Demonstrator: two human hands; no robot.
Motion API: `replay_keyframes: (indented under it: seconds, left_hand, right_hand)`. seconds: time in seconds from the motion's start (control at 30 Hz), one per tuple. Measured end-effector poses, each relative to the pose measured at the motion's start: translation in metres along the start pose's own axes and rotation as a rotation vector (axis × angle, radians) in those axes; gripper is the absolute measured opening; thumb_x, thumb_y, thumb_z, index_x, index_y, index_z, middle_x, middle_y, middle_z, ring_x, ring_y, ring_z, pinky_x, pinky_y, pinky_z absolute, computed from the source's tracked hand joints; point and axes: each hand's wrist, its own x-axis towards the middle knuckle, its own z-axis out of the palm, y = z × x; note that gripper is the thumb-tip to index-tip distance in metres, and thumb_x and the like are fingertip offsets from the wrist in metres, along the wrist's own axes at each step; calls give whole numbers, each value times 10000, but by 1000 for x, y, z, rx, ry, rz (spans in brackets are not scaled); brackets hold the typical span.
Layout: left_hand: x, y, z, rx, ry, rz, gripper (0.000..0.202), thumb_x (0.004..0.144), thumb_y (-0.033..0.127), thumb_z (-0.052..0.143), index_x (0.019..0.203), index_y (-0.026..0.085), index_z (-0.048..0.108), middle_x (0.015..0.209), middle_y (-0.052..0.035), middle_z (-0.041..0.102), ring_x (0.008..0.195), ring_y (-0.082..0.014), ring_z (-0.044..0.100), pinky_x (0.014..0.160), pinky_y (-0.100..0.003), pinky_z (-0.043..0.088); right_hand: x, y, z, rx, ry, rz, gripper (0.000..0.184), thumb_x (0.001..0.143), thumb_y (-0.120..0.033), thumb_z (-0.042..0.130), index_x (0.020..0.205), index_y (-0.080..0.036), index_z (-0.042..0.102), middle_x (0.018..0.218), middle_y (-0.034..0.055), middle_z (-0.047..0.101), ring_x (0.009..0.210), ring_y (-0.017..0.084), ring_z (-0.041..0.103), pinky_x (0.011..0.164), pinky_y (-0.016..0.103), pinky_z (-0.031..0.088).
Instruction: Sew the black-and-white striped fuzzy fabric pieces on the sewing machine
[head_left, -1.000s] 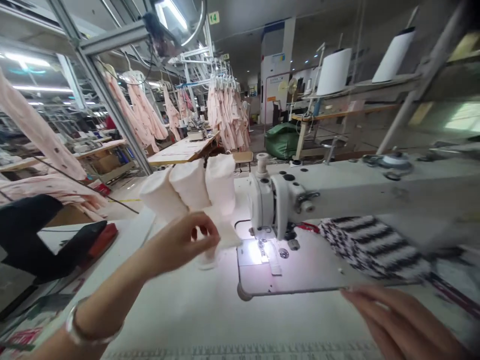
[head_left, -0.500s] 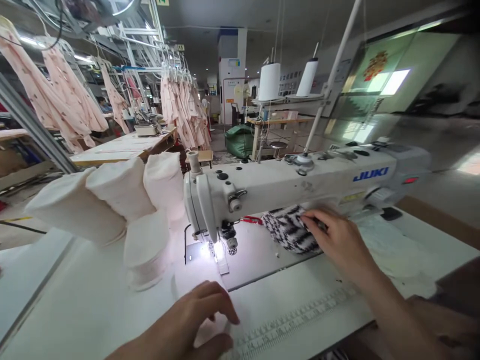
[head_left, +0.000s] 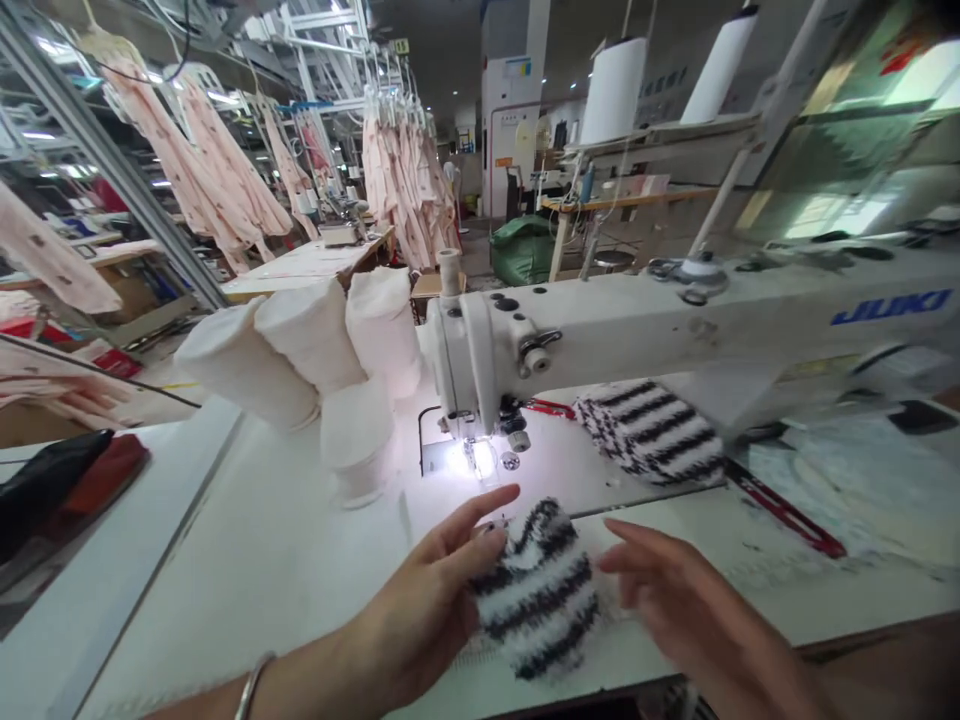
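Observation:
A fuzzy black-and-white striped fabric piece (head_left: 538,590) lies at the front of the sewing table (head_left: 225,570), between my hands. My left hand (head_left: 424,610) pinches its left edge between thumb and fingers. My right hand (head_left: 686,600) is open, with spread fingertips just right of the piece, and I cannot tell whether they touch it. Beyond them, a stack of matching striped pieces (head_left: 649,432) lies under the arm of a white JUKI sewing machine (head_left: 637,330). Its lit presser foot (head_left: 480,455) holds no fabric.
Rolled white fabric bundles (head_left: 311,335) stand left of the machine head. Red-handled snips (head_left: 551,407) lie behind the needle, and a red strip (head_left: 784,510) lies to the right. Thread cones (head_left: 613,90) stand on a shelf. Pink garments (head_left: 401,180) hang on overhead racks.
My right hand has left the stack at the back. A striped piece now lies at the table's front between my hands, held by my left hand. The view has swung slightly.

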Motion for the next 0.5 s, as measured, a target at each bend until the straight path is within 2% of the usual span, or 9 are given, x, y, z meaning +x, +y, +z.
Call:
replay_keyframes:
  seconds: [0.07, 0.13, 0.17, 0.23, 0.3, 0.37, 0.4, 0.47, 0.5]
  left_hand:
    - [-10, 7, -10, 54, 11, 25, 433, 906, 366, 539, 1295, 181, 499, 1155, -126, 639, 1078, -261, 607, 964, -414, 438]
    - [-13, 17, -22, 227, 42, 110, 474, 902, 476, 491, 1237, 143, 528, 1123, -136, 641, 1053, -266, 606, 930, -408, 455]
    - [-13, 22, -28, 410, 77, 185, 472, 891, 492, 492, 1196, 134, 541, 1078, -125, 649, 1007, -253, 615, 889, -388, 473]
    - [-8, 34, -40, 886, 174, 354, 354, 874, 437, 525, 1056, 137, 574, 899, -64, 649, 830, -198, 612, 738, -314, 487]
    - [-2, 44, -50, 1268, 247, 443, 204, 851, 352, 550, 838, 150, 581, 681, 7, 565, 639, -145, 524, 579, -254, 409]
    - [2, 49, -55, 1418, 246, 439, 184, 822, 280, 563, 683, 159, 548, 586, 36, 484, 569, -124, 444, 532, -242, 325]
    - [3, 50, -55, 1434, 226, 426, 151, 801, 239, 576, 674, 159, 554, 586, 38, 489, 570, -120, 438, 537, -242, 312]
    - [4, 52, -52, 1479, 184, 409, 35, 781, 187, 578, 776, 162, 601, 625, 38, 530, 586, -118, 457, 554, -241, 315]
    - [3, 54, -50, 1492, 166, 399, 74, 781, 178, 575, 842, 164, 613, 642, 37, 547, 592, -117, 466, 558, -239, 320]
  right_hand:
    - [10, -7, 21, 270, -117, 138, 435, 895, -358, 493, 1315, -301, 398, 988, 3, 655, 805, 113, 652, 732, 204, 519]
    - [28, -20, 42, 400, -224, 147, 464, 895, -343, 471, 1340, -275, 358, 843, -16, 638, 738, 117, 627, 695, 229, 505]
    - [38, -25, 50, 394, -277, 114, 461, 893, -327, 461, 1337, -258, 360, 820, -17, 627, 739, 121, 617, 694, 240, 495]
    - [56, -33, 62, 274, -358, 55, 443, 883, -288, 446, 1317, -231, 381, 810, -14, 614, 737, 126, 600, 697, 257, 471]
    - [67, -34, 67, 177, -410, 43, 395, 860, -250, 465, 1254, -222, 452, 787, -19, 599, 698, 125, 582, 667, 260, 447]
    - [68, -34, 66, 138, -451, 60, 349, 839, -225, 491, 1187, -230, 513, 732, -37, 569, 631, 119, 551, 606, 250, 415]
    - [65, -33, 65, 118, -471, 64, 341, 836, -221, 496, 1175, -237, 524, 713, -45, 553, 604, 114, 536, 584, 245, 401]
    - [59, -34, 61, 81, -499, 66, 363, 840, -223, 494, 1201, -251, 509, 709, -52, 537, 592, 108, 527, 572, 239, 395]
    - [56, -35, 59, 68, -506, 68, 372, 844, -230, 492, 1215, -258, 498, 719, -51, 539, 600, 107, 533, 576, 238, 400]
